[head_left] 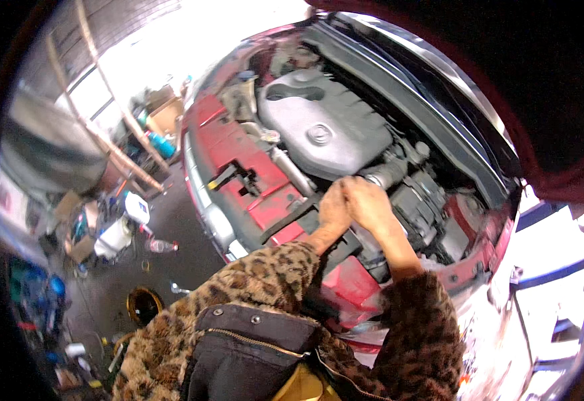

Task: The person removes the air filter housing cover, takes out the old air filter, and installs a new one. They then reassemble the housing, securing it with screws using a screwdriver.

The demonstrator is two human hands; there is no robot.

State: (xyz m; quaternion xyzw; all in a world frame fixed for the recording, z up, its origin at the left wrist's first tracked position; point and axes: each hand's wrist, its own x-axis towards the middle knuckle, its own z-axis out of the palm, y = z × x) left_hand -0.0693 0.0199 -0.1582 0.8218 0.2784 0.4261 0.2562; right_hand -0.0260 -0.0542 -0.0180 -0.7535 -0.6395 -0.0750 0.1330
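Observation:
My left hand (334,210) and my right hand (368,204) are pressed together over the open engine bay of a red car. Both look closed, with the fingers curled down and away from me, and whatever they grip is hidden beneath them. Just ahead of them lies the grey plastic engine cover (335,120). A ribbed air intake hose (391,174) runs right beside my right hand. Closer to me is the red front panel (265,200), which has a black hood latch (242,179) in it.
The raised hood (552,87) hangs over the upper right. On the floor to the left are a plastic bottle (162,246), a white jug (113,239), a round dark basin (144,305) and cardboard boxes (165,115). Long wooden poles (115,93) lean behind them.

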